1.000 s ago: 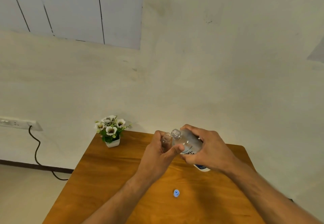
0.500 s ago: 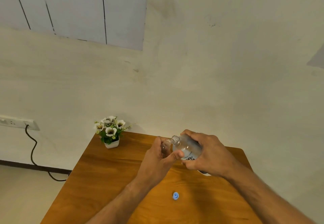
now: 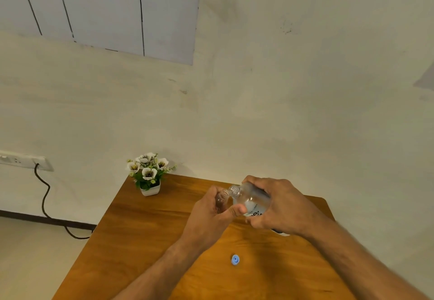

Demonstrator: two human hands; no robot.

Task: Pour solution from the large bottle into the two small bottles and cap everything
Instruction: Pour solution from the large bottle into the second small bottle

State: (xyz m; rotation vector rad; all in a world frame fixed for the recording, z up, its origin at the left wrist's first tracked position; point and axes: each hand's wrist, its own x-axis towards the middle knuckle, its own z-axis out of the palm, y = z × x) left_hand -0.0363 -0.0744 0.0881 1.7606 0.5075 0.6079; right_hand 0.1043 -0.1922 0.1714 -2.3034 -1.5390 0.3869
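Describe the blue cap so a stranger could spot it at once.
Start at the wooden table. Near its front, below the two hands, lies the blue cap, alone on bare wood. It is the only blue thing on the table, small and round, far from the flower pot at the back corner.

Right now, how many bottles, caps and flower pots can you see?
Bottles: 2, the large bottle in the right hand and the small bottle in the left hand
Caps: 1, the blue cap on the table
Flower pots: 1, the flower pot
Total: 4
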